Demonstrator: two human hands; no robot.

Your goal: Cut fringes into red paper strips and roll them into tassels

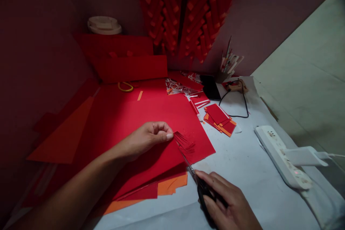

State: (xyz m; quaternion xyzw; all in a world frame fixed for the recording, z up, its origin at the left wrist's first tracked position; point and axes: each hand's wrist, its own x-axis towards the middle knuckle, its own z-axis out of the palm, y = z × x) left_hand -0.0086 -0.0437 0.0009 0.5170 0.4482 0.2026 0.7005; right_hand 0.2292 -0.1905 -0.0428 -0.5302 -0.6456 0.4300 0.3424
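Observation:
Between the thumb and finger of my left hand (152, 136) is pinched a small piece of red paper (184, 142), cut into thin fringe strips that fan to the right. My right hand (225, 199) grips the black handles of a pair of scissors (202, 190). Their blades point up and left and reach the near edge of the fringed paper. Whether the blades are fully closed is hard to make out. Below both lies a large red paper sheet (145, 111) on the white-covered table. Orange paper (172, 185) sticks out from under its near edge.
Right of the sheet lie a stack of red and orange cards (219, 119), a glue stick (196, 110) and paper scraps (178, 87). A power strip (283, 158) with a plugged-in charger is at the right. Behind are a dark phone (210, 87), a pen holder (228, 66) and hanging red paper decorations (202, 18).

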